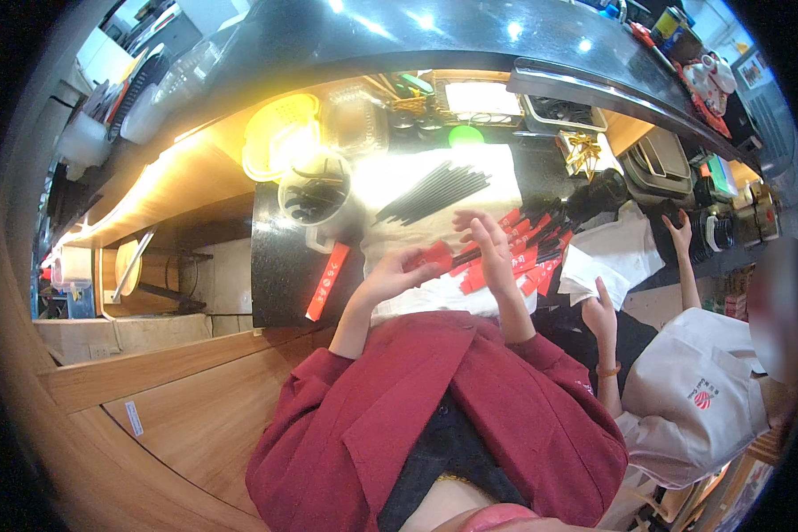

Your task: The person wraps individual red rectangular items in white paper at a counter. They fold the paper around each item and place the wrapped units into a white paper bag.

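My left hand grips a red paper chopstick sleeve, from which a black stick reaches to the right. Beside it, my right hand is raised with its fingers apart and nothing visible in its grasp. A pile of black chopsticks in red sleeves spreads just right of that hand, some partly hidden by it. Beyond both hands, a row of bare black chopsticks lies on a white cloth. One flat red sleeve with printed writing rests on the dark counter to the left.
A white handled pitcher holds black utensils, near a yellow basket and clear plastic boxes. At right, a co-worker's hand holds white napkins. Gold ribbons and grey trays stand behind. A shelf edge overhangs the counter.
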Demonstrator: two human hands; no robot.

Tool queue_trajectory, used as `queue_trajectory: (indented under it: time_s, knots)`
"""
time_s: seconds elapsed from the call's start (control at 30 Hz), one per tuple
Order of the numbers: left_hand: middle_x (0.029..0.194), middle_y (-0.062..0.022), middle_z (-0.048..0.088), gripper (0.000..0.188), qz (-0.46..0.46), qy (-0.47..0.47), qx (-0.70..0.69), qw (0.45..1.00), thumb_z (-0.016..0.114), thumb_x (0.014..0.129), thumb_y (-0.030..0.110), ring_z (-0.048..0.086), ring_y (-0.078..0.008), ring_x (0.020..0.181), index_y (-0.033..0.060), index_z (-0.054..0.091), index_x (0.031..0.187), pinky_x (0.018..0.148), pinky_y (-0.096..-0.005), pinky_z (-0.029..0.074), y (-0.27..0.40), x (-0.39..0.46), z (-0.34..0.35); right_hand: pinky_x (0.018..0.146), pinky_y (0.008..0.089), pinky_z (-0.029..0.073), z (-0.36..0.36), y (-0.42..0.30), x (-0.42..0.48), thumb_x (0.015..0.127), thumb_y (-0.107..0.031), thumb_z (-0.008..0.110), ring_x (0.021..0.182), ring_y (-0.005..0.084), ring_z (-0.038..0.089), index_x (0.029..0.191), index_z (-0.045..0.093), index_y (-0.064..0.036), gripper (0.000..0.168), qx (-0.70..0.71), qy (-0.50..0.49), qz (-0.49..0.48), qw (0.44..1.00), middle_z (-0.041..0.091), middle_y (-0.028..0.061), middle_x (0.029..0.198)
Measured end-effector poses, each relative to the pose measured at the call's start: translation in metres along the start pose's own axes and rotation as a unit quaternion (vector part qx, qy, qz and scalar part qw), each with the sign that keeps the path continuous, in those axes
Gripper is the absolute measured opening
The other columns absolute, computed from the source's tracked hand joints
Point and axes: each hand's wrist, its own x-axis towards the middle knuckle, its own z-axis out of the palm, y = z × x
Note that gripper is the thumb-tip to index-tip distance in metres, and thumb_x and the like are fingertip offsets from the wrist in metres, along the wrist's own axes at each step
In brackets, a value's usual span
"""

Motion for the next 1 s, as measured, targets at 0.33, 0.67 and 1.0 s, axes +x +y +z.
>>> queue_trajectory:
  time_s: [0.33, 0.67, 1.0]
  knots:
    - [0.083, -0.0026, 0.061, 0.031, 0.030, 0.061, -0.052, 0.996, 0.061, 0.082, 0.019, 0.056, -0.0071, 0.070, 0.0005, 0.056, 0.106, 0.060, -0.0201, 0.044, -0.003, 0.038, 0.010, 0.058, 0.0236, 0.048, -0.014, 0.059, -0.019, 0.085, -0.029, 0.057, 0.069, 0.0128, 0.061, 0.094, 0.061, 0.001, 0.032, 0.003, 0.022, 0.175, 0.984, 0.064, 0.0069, 0.080]
    - [0.083, -0.0094, 0.058, 0.028, 0.158, 0.241, 0.411, 0.865, 0.059, 0.077, 0.019, 0.058, -0.0270, 0.077, 0.0143, 0.060, 0.104, 0.061, -0.0384, 0.045, -0.066, 0.110, -0.017, 0.058, 0.0271, 0.047, -0.129, 0.075, -0.038, 0.081, -0.033, 0.057, 0.057, 0.0120, 0.060, 0.071, 0.063, 0.001, 0.037, -0.421, 0.149, 0.215, 0.868, 0.059, 0.0055, 0.056]
    - [0.083, -0.0084, 0.057, 0.020, 0.037, 0.220, 0.565, 0.794, 0.051, 0.080, 0.027, 0.059, -0.0265, 0.079, 0.0104, 0.060, 0.077, 0.060, -0.0417, 0.048, -0.065, 0.121, -0.013, 0.072, 0.0411, 0.047, -0.135, 0.076, -0.049, 0.076, -0.053, 0.051, 0.082, 0.0323, 0.061, 0.082, 0.068, -0.012, 0.044, -0.536, 0.195, 0.308, 0.761, 0.064, 0.0152, 0.081]
